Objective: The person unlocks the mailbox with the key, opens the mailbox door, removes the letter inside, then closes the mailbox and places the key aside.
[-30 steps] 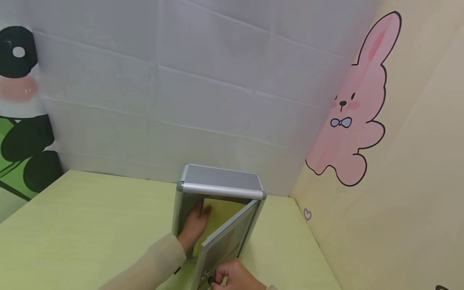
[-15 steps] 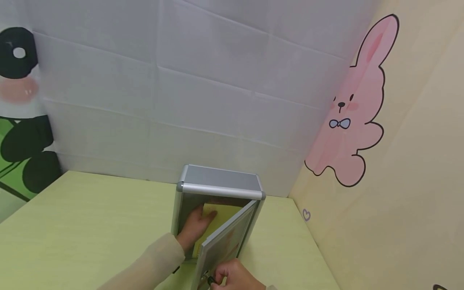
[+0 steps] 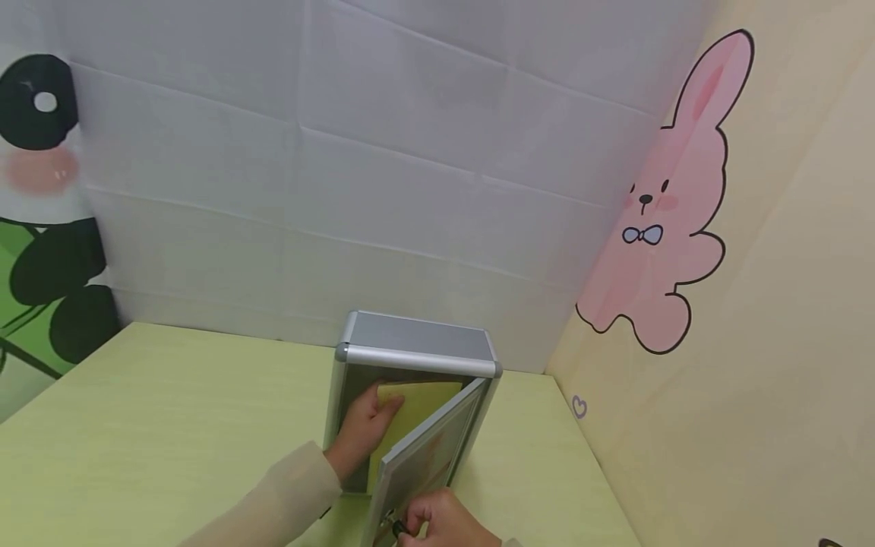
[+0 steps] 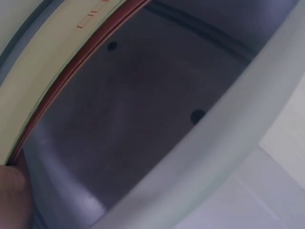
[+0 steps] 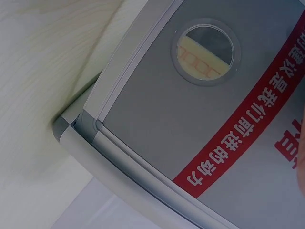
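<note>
A grey suggestion box (image 3: pixel 420 336) with a silver frame stands on the table, its front door (image 3: pixel 432 456) swung partly out. Inside, my left hand (image 3: pixel 361 429) grips yellow envelopes (image 3: pixel 418 409) by their left edge, thumb across the front. The left wrist view shows an envelope (image 4: pixel 62 57) printed with small red squares, a reddish-brown edge behind it, and a fingertip (image 4: pixel 12 191) at its side. My right hand (image 3: pixel 446 518) pinches a black-headed key (image 3: pixel 398 528) at the door's lock. Seen by the right wrist camera, the door face (image 5: pixel 157 105) bears a red lettered band.
The pale yellow-green table (image 3: pixel 171 425) spreads to the left of the box. Behind it rises a whitish wall (image 3: pixel 383 152), and a beige wall (image 3: pixel 772 365) with a pink rabbit (image 3: pixel 683 228) closes the right side. A round window (image 5: pixel 205 52) sits in the door.
My left hand has shifted slightly outward and left, and the envelopes have tipped forward with it. The right hand, key and door stay where they were.
</note>
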Tool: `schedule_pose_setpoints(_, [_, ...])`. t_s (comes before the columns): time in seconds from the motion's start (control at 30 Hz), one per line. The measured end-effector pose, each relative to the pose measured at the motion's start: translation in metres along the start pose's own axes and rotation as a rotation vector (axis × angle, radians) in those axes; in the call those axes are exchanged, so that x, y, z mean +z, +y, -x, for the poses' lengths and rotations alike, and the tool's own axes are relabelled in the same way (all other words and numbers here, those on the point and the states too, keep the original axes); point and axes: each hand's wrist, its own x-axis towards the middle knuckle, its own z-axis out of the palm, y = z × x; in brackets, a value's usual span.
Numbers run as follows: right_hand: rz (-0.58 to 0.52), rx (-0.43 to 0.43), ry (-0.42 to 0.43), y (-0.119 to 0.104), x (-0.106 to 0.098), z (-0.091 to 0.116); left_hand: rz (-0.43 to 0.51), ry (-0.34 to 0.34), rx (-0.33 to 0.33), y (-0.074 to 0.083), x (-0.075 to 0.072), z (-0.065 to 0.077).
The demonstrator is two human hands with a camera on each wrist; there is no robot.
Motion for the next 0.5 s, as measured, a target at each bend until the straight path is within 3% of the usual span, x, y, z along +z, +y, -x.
schedule_pose_setpoints(0.2, [-0.006, 0.004, 0.008, 0.0009, 0.0004, 0.0014, -0.018, 0.022, 0.030, 0.0072, -0.0035, 0.0036])
schedule_pose_setpoints(0.5, [-0.161, 0.157, -0.019, -0.0057, -0.0015, 0.0020, -0.018, 0.064, 0.124, 0.0089, -0.0091, 0.0072])
